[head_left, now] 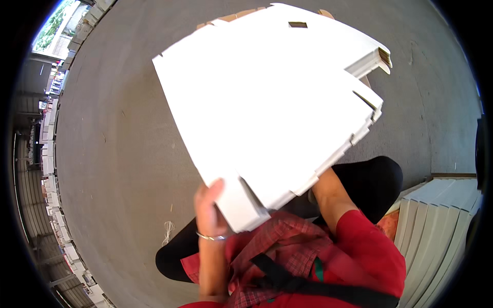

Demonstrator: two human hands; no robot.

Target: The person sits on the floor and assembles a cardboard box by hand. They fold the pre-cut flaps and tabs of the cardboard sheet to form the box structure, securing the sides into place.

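Observation:
A stack of flat white die-cut cardboard box blanks (267,108) spreads out in front of me, with slots and tabs along its edges. Brown cardboard shows at its far edge. My left hand (209,208) is closed on the near left corner of the blanks, its thumb on top and a bangle on the wrist. From the lower right, my right forearm (333,192) reaches under the near right edge of the stack. The blanks cover my right hand, so its fingers cannot be seen.
Several thick bundles of pale flat cardboard (436,226) stand at the right, beside an orange-red surface (389,225). A tangle of white string (168,231) lies on the grey floor (123,143) by my left knee. Stacked cartons (50,138) line the far left side.

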